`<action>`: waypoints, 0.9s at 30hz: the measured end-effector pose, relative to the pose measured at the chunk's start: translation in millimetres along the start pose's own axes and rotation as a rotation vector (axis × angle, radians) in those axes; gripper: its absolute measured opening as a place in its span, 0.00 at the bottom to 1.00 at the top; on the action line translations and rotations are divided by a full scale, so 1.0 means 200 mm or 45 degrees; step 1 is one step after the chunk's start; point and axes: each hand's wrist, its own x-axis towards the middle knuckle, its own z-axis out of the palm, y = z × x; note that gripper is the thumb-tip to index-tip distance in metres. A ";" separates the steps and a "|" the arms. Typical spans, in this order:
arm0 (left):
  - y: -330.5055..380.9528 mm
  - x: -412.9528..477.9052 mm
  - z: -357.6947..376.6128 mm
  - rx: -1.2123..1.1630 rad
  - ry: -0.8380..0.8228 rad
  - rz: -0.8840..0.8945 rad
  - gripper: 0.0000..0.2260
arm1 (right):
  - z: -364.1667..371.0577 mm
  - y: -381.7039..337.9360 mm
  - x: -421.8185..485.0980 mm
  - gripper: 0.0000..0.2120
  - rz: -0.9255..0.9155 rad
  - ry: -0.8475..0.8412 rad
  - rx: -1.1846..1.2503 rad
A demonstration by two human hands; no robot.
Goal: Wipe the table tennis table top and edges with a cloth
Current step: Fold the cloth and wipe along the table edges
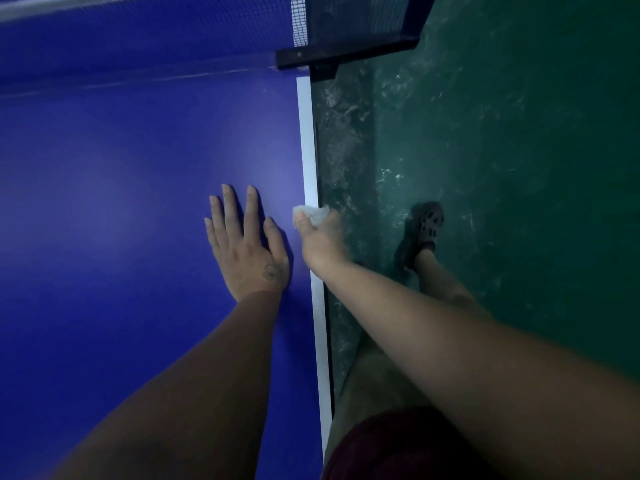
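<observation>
The blue table tennis table (121, 202) fills the left of the view, with a white line (308, 140) along its right side edge. My left hand (247, 244) rests flat on the blue top, fingers straight and spread, close to that edge. My right hand (320, 237) grips a small white cloth (311, 213) and holds it against the white edge line, with its fingers wrapped over the table's side. Most of the cloth is hidden inside the fist.
The net (299, 19) and its black clamp post (346, 53) stand at the far end of the edge. A worn green floor (502, 150) lies to the right. My leg and a dark clog (420, 233) are beside the table.
</observation>
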 end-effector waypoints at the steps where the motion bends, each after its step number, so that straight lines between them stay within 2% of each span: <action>1: 0.00 0.00 0.00 0.000 -0.004 0.001 0.24 | -0.01 -0.04 0.03 0.29 -0.020 0.008 0.021; 2: 0.00 0.00 0.00 -0.003 -0.008 0.003 0.24 | -0.01 -0.09 0.07 0.21 -0.055 -0.007 0.035; 3: 0.00 0.00 0.00 -0.008 -0.009 0.003 0.24 | -0.02 -0.15 0.14 0.09 -0.122 -0.022 0.019; 4: 0.00 0.00 0.00 -0.009 -0.010 0.000 0.23 | -0.04 -0.23 0.20 0.09 -0.205 -0.028 -0.008; 5: 0.00 0.00 0.00 -0.010 -0.011 -0.003 0.23 | -0.06 -0.32 0.27 0.14 -0.255 -0.016 -0.049; 8: 0.00 0.01 0.00 -0.029 -0.016 -0.007 0.23 | -0.13 -0.59 0.40 0.10 -0.290 -0.067 -0.012; 10: 0.01 0.01 0.00 -0.036 -0.029 -0.024 0.23 | -0.15 -0.64 0.43 0.18 -0.274 -0.084 -0.036; 16: 0.02 0.01 -0.01 -0.007 -0.048 -0.044 0.24 | -0.11 -0.21 0.18 0.34 -0.167 -0.146 -0.160; 19: 0.03 0.03 0.00 0.010 -0.071 -0.085 0.24 | -0.06 -0.23 0.21 0.35 -0.112 -0.085 -0.114; 21: 0.04 0.13 0.01 0.017 -0.082 -0.148 0.25 | -0.05 -0.37 0.29 0.30 -0.156 -0.018 -0.054; 24: 0.04 0.38 0.05 0.022 -0.069 -0.293 0.26 | -0.11 -0.61 0.44 0.15 -0.204 -0.024 0.094; 27: 0.04 0.57 0.06 0.079 -0.007 -0.460 0.27 | -0.18 -0.70 0.43 0.08 -0.246 -0.023 -0.020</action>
